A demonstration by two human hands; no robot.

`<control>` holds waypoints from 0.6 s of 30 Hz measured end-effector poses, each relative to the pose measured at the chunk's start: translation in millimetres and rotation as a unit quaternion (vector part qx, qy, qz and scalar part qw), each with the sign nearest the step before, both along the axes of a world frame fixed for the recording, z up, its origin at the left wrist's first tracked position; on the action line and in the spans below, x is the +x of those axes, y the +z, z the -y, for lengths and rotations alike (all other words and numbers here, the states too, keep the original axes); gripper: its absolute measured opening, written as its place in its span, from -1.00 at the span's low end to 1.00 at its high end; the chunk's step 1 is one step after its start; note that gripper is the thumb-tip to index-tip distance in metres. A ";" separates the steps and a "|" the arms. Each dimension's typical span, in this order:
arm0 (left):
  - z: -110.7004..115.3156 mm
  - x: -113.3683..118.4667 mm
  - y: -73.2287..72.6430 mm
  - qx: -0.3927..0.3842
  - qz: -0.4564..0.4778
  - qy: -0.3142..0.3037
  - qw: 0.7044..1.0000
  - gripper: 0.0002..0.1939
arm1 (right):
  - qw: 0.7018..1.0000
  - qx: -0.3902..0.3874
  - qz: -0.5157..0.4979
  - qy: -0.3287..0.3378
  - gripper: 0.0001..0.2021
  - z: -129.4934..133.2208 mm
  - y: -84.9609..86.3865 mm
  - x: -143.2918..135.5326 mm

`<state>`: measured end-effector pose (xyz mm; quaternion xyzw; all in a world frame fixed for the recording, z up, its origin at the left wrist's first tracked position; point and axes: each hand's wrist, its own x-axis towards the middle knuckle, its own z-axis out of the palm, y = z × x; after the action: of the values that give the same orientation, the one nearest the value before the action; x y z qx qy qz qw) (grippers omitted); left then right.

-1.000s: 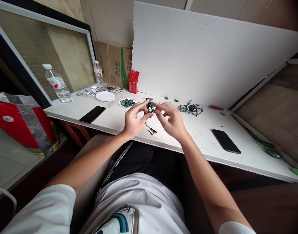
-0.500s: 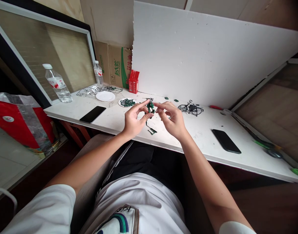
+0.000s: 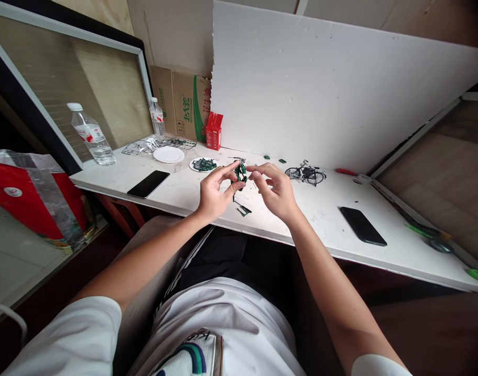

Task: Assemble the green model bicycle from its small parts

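Observation:
Between the thumb and fingers of my left hand (image 3: 216,192) is a small dark green plastic model assembly (image 3: 241,171), held above the table. My right hand (image 3: 276,192) is at its right side, index fingertip against or very near it, thumb bent close to the index finger. Whether a tiny part sits in that pinch is too small to tell. Below the hands lies a loose green forked part (image 3: 243,210) on the table. A black model bicycle (image 3: 306,173) stands right of my right hand. Left of my left hand is a plate of green plastic parts (image 3: 203,165).
An empty white plate (image 3: 168,154), dark part frames (image 3: 184,142) and a red box (image 3: 214,130) are at the back left. Two water bottles stand there, the nearer bottle (image 3: 91,134) at the edge. A grey-black phone (image 3: 148,184) and a black phone (image 3: 363,226) flank my hands.
Almost nothing differs. The view has shifted very slightly; both hands keep their places around the green model assembly.

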<state>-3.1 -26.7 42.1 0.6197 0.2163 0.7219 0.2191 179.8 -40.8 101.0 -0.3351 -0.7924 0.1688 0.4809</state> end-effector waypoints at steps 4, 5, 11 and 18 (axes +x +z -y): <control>0.2 -0.6 0.2 -0.001 -0.011 0.006 1.000 -0.44 | 1.000 -0.007 -0.005 -0.008 -0.50 -1.6 0.1 -0.1; 0.0 -1.0 0.1 -0.002 -0.015 0.006 1.000 -0.44 | 1.000 -0.008 -0.006 -0.010 -0.50 -2.1 0.1 0.2; -5.3 -9.3 3.3 -0.021 -0.059 -0.020 0.998 -0.45 | 1.000 -0.019 -0.014 -0.019 -0.50 -8.1 -2.4 3.5; -12.3 -37.9 21.5 -0.075 -0.161 -0.035 0.984 -0.46 | 0.998 -0.038 -0.013 -0.043 -0.49 -24.3 -12.6 9.7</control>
<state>-41.1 -14.4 63.6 0.7169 0.2805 0.5865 0.2519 189.6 -16.6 88.5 -0.3845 -0.7642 0.1826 0.4846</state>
